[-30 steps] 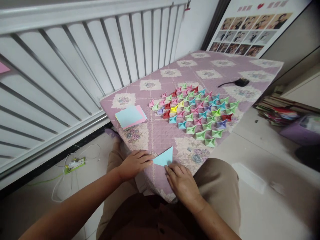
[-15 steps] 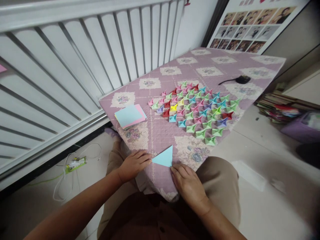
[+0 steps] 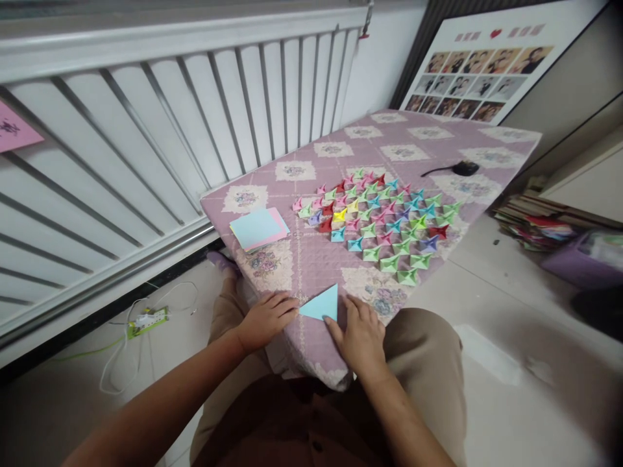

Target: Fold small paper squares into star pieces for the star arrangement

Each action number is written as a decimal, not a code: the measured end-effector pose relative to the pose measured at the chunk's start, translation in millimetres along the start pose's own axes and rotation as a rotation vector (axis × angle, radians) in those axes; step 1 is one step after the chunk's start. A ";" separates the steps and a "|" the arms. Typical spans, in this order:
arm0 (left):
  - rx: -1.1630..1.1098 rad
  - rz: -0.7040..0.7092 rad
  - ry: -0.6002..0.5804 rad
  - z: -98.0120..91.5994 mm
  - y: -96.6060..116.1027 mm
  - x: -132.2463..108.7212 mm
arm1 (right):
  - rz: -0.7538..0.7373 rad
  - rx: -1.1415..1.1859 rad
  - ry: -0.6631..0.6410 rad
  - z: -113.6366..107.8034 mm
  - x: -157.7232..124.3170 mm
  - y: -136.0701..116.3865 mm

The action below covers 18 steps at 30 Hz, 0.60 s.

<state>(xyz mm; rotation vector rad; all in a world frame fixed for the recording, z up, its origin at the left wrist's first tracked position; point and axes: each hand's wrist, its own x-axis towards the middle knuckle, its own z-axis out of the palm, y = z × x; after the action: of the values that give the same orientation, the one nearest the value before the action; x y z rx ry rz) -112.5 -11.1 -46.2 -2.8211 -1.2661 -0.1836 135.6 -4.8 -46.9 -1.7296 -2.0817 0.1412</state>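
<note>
Blue paper (image 3: 322, 303) lay seemingly steadied by the left hand (image 3: 267, 318), fingers nearly together. The right hand (image 3: 361, 331), thumb wide, touched its corner.

A pink note (image 3: 17, 130) shows against the radiator (image 3: 253, 97), a photo board (image 3: 467, 81) behind the desk (image 3: 314, 259). The desk bears a black gadget (image 3: 465, 168); a power strip (image 3: 148, 320) lies on the floor (image 3: 487, 282).
</note>
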 end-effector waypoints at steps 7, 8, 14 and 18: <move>-0.028 -0.059 0.051 10.4 5.1 -3.2 | 0.134 -0.002 -0.130 3.0 16.1 -9.3; -0.034 -0.069 0.063 12.9 5.9 -3.9 | 0.151 0.010 -0.142 3.7 17.7 -9.8; -0.081 -0.143 0.126 22.2 11.8 -7.5 | 0.227 0.047 -0.186 6.9 23.5 -16.1; -0.114 -0.173 0.138 18.3 17.4 -9.7 | 0.248 0.046 -0.196 7.8 24.2 -17.9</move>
<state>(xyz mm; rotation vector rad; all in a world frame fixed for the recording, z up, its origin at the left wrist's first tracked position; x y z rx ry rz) -104.3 -28.3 -65.4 -2.7304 -1.5121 -0.4619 113.1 16.0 -41.6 -2.0105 -1.9677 0.4461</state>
